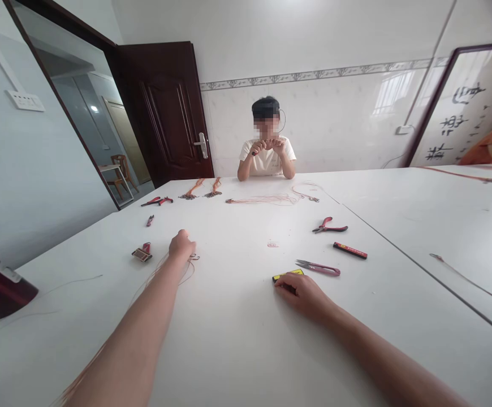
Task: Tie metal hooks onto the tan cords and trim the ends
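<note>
My left hand (182, 246) is at the left middle of the white table (229, 339), its fingers bent and pressed together over thin orange cords; what they hold is hidden. Small metal hooks (194, 257) lie just right of it, and a cord loop (186, 277) curves below. My right hand (299, 292) rests on the table with curled fingers against a yellow and black box-like item (287, 274), gripping its near edge. Beside that hand lie thread snips (320, 268) with pink handles and a red and black bar (350, 250).
Red-handled pliers (329, 226) lie at right, more pliers (156, 201) far left. Cord bundles (190, 191) line the far edge, where a person (267, 155) sits with both hands raised. A dark red cylinder (2, 285) stands at the left edge. A seam (398, 249) crosses the tabletop.
</note>
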{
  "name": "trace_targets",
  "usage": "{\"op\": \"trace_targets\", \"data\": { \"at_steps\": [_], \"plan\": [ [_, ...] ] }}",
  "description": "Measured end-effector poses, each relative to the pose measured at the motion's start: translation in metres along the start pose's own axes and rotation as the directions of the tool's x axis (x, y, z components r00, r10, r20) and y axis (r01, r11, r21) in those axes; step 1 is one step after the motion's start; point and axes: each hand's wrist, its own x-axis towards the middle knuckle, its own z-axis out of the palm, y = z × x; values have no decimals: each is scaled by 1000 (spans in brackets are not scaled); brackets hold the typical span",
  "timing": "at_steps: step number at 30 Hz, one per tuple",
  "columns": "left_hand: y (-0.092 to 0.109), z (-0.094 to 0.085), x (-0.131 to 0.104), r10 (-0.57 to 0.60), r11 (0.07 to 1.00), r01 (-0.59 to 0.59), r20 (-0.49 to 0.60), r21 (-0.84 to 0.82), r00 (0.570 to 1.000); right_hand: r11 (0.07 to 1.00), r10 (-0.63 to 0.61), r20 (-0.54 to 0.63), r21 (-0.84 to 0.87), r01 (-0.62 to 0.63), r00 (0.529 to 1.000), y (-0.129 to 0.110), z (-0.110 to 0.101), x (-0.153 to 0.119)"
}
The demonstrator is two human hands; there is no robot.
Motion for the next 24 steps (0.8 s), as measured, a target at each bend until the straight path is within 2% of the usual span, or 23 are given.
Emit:
{"op": "trace_targets", "data": {
  "at_steps": [6,12,18,24],
  "plan": [
    [4,-1,7,-27,1000,28,94,-7,995,1000,-16,6,3,16,1000,2,1,2],
    [0,-14,3,30,989,-11,132,-147,991,1000,-9,24,16,8,1000,2,-2,2],
    [-8,-29,-8,77,940,-50,65,-337,995,1000,-17,28,22,16,999,2,-3,1],
    [-18,-31,-9,25,893,-50,-61,-448,998,1000,-13,28,21,13,1000,2,-3,0]
  ]
}}
